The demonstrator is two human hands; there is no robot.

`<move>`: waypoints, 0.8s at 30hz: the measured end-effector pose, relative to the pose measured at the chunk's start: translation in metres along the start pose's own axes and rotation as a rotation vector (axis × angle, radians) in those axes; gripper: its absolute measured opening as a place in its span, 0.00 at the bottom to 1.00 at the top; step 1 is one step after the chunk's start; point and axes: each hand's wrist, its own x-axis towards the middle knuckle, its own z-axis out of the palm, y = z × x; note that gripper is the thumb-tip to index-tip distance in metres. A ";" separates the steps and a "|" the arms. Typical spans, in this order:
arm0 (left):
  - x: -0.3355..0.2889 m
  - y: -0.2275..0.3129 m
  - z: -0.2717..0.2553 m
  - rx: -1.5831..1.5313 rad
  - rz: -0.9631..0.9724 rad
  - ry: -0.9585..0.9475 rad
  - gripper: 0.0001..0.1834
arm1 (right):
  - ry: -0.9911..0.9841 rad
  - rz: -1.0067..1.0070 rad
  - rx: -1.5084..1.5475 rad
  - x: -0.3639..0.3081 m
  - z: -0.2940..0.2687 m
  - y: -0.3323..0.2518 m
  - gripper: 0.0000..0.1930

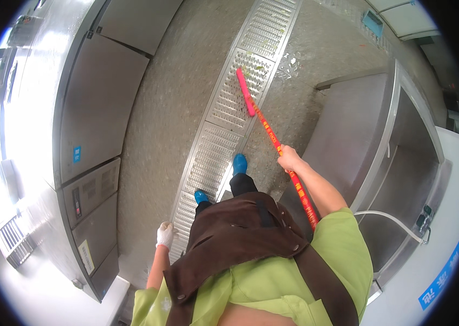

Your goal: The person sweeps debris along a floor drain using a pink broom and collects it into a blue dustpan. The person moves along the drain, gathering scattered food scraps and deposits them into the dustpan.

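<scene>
My bare right hand [290, 158] is wrapped round the red, yellow-patterned handle of a broom [271, 133]. The handle slants from beside my right upper arm down to a long, narrow, bright pink head [245, 92]. That head rests on a metal drain grate [211, 149] in the floor, ahead of my feet. Green scraps [260, 67] lie on the grate just past the head. My left hand [165, 234], in a white glove, hangs at my left side near the grate with its fingers curled in. Nothing shows in it.
Steel cabinets [102, 103] line the left side. A steel sink unit [349, 119] with a white hose [390, 214] stands close on my right. Wet bits [289, 65] lie beside the grate. My blue boots [239, 164] stand on and beside the grate.
</scene>
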 end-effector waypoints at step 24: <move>0.048 -0.028 -0.027 -0.007 -0.004 -0.088 0.12 | 0.059 -0.057 0.057 -0.009 0.072 -0.079 0.20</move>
